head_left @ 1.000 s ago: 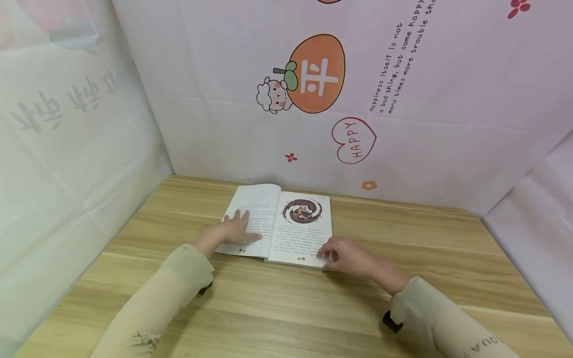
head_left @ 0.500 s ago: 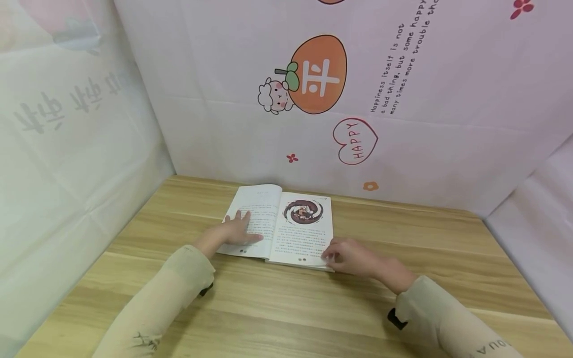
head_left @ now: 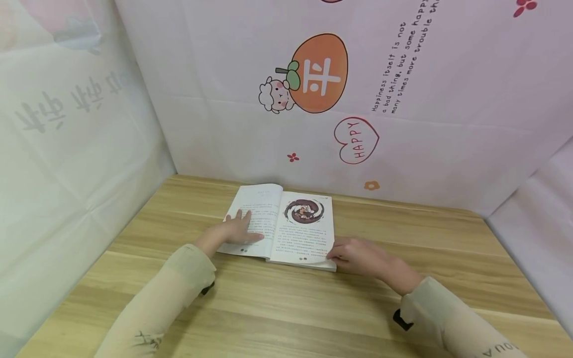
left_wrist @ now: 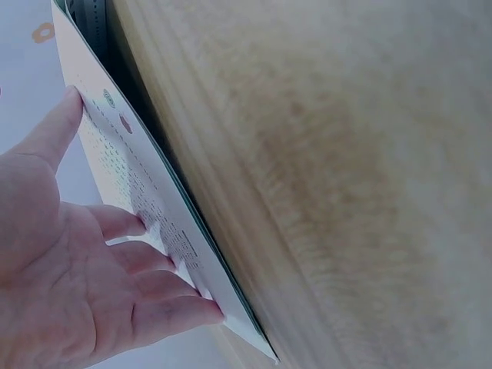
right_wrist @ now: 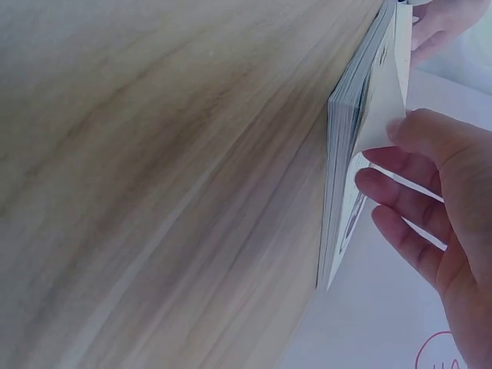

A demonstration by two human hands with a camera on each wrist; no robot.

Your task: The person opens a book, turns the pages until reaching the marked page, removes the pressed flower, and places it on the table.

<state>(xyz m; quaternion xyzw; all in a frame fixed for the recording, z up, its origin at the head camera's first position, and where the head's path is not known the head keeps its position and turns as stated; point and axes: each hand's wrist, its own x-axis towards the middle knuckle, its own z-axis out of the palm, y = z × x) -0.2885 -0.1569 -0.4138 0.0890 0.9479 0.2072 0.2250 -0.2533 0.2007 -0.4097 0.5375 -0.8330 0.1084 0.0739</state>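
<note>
An open book point(head_left: 301, 241) lies on the table, its right page showing a dark swirl picture above printed text. My left hand point(head_left: 236, 229) rests on the left page point(left_wrist: 146, 165) with fingers spread, the thumb near its lower part. At the book's lower right corner, my right hand point(head_left: 360, 256) pinches a page point(right_wrist: 390, 115) between thumb and forefinger. That page's corner bends up off the thick stack of pages point(right_wrist: 346, 123), as the right wrist view shows. The other fingers of this hand are loosely bent beside the page edge.
The wood-grain table point(head_left: 286, 313) runs up to a white printed cloth point(head_left: 215, 134) standing right behind the book. More cloth point(head_left: 80, 179) hangs along the left side, and another white sheet point(head_left: 546, 194) closes off the right.
My right hand has shifted slightly right and taken the page corner between thumb and forefinger; the corner now curls up, baring the pages beneath. My left hand has stayed on the left page.
</note>
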